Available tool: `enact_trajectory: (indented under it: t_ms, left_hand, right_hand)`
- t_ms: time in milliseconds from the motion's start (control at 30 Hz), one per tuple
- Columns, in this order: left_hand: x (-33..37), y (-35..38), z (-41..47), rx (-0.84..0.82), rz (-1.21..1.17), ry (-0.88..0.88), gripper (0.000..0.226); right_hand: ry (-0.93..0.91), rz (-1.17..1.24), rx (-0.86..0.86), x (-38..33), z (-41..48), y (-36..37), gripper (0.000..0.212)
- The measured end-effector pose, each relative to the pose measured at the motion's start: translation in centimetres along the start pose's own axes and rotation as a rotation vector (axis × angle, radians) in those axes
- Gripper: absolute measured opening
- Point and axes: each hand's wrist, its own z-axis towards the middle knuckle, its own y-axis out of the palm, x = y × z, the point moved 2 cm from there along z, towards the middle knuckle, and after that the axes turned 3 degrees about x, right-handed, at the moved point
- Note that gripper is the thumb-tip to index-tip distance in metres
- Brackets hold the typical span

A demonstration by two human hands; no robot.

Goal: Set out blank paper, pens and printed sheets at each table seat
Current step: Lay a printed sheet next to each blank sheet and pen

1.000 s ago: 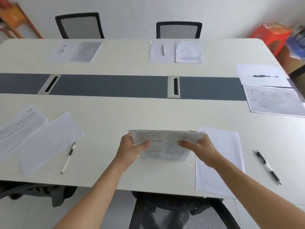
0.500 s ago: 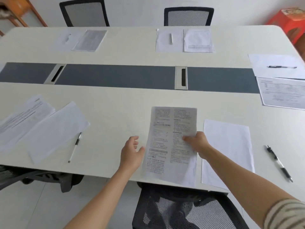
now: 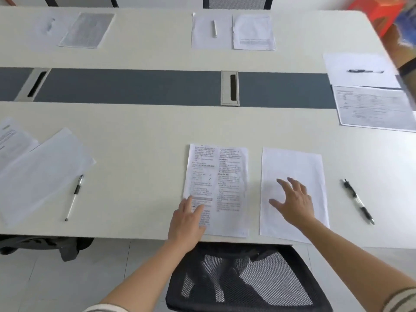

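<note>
Head view: left hand [image 3: 188, 218] flat, fingers spread, on printed sheet [image 3: 222, 176]; right hand [image 3: 292, 202] splayed over blank paper [image 3: 292, 163].

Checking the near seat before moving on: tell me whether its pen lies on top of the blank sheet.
No. The pen lies on the bare table, right of the blank sheet and apart from it.

— What sort of room is this?
— An office meeting room. A long pale conference table [image 3: 139, 122] has a grey strip with a cable hatch [image 3: 229, 88] down its middle — mesh office chairs [image 3: 245, 275] stand at its near and far edges, papers and pens laid before them.
</note>
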Motion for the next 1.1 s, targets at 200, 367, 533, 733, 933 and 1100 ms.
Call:
enact_trajectory:
  t_ms: [200, 367, 533, 733, 933, 1100]
  left_hand:
    - [-0.2, 2.2, 1.4, -0.057, 0.099, 0.009, 0.073]
    - [-0.1, 2.4, 1.7, -0.044, 0.099, -0.002, 0.073]
    - [-0.1, 2.6, 1.7, -0.03, 0.065, -0.014, 0.074]
    - [-0.2, 2.8, 1.7, -0.045, 0.063, -0.023, 0.075]
    - [0.0, 2.3, 2.1, -0.018, 0.053, -0.036, 0.069]
    - [0.2, 2.2, 2.0, 0.055, 0.038, -0.047, 0.063]
  right_hand:
    - [-0.033, -0.148, -0.208, 4.2, -2.9, 2.8, 0.092]
    - [-0.063, -0.112, -0.186, 3.2, -2.1, 2.9, 0.092]
    - [-0.068, -0.114, -0.183, 3.2, -2.0, 3.1, 0.092]
    - [-0.077, -0.085, -0.177, 3.2, -1.9, 2.7, 0.089]
    - [0.221, 0.103, 0.274, 10.5, 1.1, -2.6, 0.058]
    - [0.649, 0.128, 0.173, 18.7, 1.6, -3.8, 0.042]
